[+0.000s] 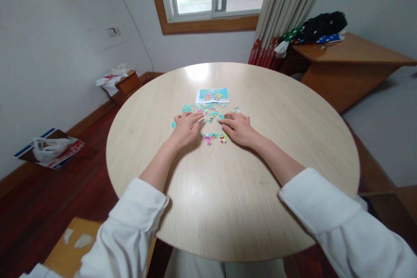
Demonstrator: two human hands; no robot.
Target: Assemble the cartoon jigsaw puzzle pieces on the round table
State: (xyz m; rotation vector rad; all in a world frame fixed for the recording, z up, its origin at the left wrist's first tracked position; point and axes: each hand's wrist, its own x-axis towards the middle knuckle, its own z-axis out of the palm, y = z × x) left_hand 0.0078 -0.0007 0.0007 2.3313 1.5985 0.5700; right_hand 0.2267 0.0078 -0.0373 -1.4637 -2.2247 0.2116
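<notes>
Teal and pink puzzle pieces (208, 115), pale wood-grain table (260, 173), white sleeves (130, 221).

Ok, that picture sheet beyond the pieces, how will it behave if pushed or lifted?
Probably thin and light: the sheet lies flat on the table, so it would likely flop if lifted by a corner. On that smooth top it should slide easily; its edge may be hard to catch.
</notes>
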